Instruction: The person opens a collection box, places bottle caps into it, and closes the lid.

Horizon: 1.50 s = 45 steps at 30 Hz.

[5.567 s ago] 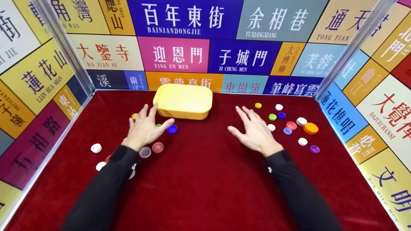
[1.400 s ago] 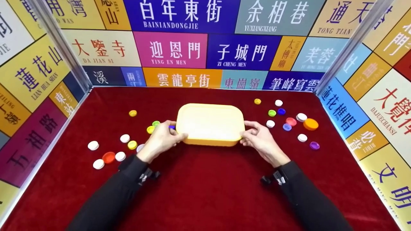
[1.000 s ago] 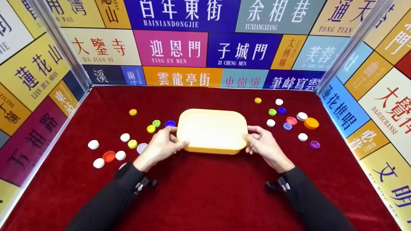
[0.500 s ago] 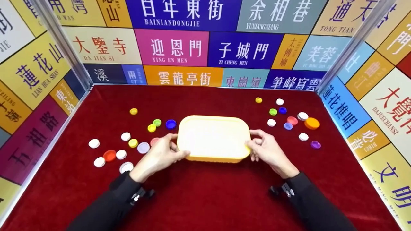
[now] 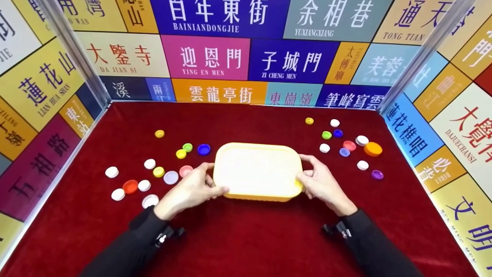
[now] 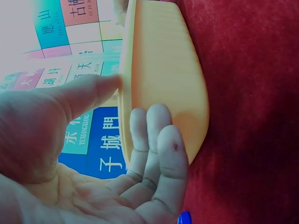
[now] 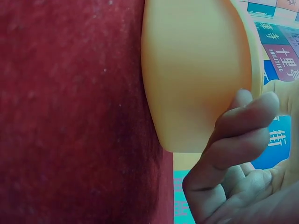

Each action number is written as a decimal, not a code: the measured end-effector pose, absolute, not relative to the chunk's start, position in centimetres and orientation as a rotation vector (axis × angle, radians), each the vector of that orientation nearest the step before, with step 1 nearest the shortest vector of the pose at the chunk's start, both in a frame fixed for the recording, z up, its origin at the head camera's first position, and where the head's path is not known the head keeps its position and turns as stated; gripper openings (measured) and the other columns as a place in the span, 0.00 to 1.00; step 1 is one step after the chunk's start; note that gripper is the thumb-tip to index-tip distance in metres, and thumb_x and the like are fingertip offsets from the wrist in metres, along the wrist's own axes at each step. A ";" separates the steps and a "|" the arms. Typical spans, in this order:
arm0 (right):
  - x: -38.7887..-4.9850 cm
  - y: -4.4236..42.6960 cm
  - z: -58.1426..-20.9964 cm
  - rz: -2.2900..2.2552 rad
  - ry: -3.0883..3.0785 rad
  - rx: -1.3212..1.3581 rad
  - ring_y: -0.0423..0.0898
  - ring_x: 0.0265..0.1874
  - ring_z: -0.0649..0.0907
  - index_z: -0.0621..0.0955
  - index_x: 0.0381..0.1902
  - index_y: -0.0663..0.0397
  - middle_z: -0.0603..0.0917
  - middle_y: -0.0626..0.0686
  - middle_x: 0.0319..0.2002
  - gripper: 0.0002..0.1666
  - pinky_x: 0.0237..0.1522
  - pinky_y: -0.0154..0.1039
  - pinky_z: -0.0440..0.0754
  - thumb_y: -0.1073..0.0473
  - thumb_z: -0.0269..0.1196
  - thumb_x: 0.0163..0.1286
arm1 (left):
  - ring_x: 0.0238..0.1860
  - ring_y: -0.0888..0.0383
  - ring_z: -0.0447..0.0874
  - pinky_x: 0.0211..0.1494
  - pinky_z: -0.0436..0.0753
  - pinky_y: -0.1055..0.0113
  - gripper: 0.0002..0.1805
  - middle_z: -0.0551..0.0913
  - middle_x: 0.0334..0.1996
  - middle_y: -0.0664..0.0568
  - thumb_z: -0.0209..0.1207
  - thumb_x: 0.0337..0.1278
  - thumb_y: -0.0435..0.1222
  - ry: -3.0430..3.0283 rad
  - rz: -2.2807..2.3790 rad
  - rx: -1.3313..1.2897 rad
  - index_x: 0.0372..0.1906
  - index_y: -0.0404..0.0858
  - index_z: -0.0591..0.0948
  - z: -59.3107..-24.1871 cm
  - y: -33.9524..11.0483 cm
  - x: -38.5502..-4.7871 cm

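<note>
A yellow plastic box [image 5: 258, 169] with rounded corners lies at the middle of the red cloth, its flat pale top facing up. My left hand [image 5: 192, 190] holds its left end, the thumb on the top edge and the fingers bent against the side wall. At the right end my right hand [image 5: 324, 186] grips the rim, thumb above and curled fingers below. Both wrist views show the box's smooth tapering wall [image 6: 163, 60] close to the cloth; whether it touches the cloth I cannot tell. What the box contains is hidden.
Several bottle caps lie left of the box, among them a red cap [image 5: 130, 187], a blue cap [image 5: 204, 149] and a pink cap [image 5: 186, 171] near my left hand. More lie at the right, including an orange cap [image 5: 373, 149] and a purple cap [image 5: 377, 174]. Printed panels enclose the table.
Both hands started open and apart, with the box at the back. They now hold its ends, and it has come toward me and slightly right. The caps look unmoved.
</note>
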State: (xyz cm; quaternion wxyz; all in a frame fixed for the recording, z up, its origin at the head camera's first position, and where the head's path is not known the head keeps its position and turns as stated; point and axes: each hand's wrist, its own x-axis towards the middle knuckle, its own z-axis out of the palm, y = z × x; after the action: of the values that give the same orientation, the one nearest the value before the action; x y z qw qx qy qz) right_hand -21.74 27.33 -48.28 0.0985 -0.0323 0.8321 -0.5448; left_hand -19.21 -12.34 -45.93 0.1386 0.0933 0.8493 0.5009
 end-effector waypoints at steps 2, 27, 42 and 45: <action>-21.9 27.2 -48.3 -1.606 2.479 -0.115 0.43 0.14 0.77 0.69 0.88 0.55 0.86 0.48 0.25 0.44 0.20 0.34 0.77 0.64 0.65 0.77 | 0.32 0.55 0.89 0.34 0.76 0.71 0.51 0.86 0.32 0.49 0.82 0.69 0.42 2.432 1.457 0.263 0.86 0.29 0.69 -45.9 -12.4 -19.4; -20.6 26.1 -47.3 -0.948 3.244 -1.234 0.56 0.71 0.84 0.87 0.73 0.57 0.84 0.61 0.73 0.33 0.78 0.40 0.80 0.56 0.81 0.74 | 0.49 0.52 0.93 0.54 0.89 0.65 0.50 0.92 0.53 0.41 0.85 0.64 0.43 2.530 1.485 0.282 0.84 0.31 0.73 -46.8 -12.5 -19.5; -18.0 23.9 -46.7 -0.419 3.176 -1.701 0.47 0.46 0.89 0.96 0.54 0.45 0.89 0.47 0.48 0.18 0.43 0.42 0.92 0.53 0.87 0.68 | 0.59 0.46 0.98 0.54 0.97 0.62 0.34 0.91 0.64 0.35 0.75 0.78 0.38 2.418 1.687 0.184 0.80 0.28 0.79 -47.4 -12.3 -19.7; -17.8 23.9 -46.5 -0.425 3.196 -1.707 0.46 0.43 0.88 0.97 0.52 0.43 0.89 0.46 0.46 0.16 0.39 0.41 0.90 0.55 0.87 0.68 | 0.58 0.47 0.98 0.53 0.97 0.63 0.33 0.91 0.63 0.35 0.73 0.80 0.37 2.398 1.703 0.194 0.80 0.28 0.79 -47.3 -12.2 -19.8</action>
State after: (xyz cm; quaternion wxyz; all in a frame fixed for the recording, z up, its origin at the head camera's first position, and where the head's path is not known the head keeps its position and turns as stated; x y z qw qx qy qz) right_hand -17.79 23.87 -46.55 -0.2508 -0.4530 0.8481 -0.1127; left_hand -19.85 -12.19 -47.27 0.0968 0.0653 0.8098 0.5750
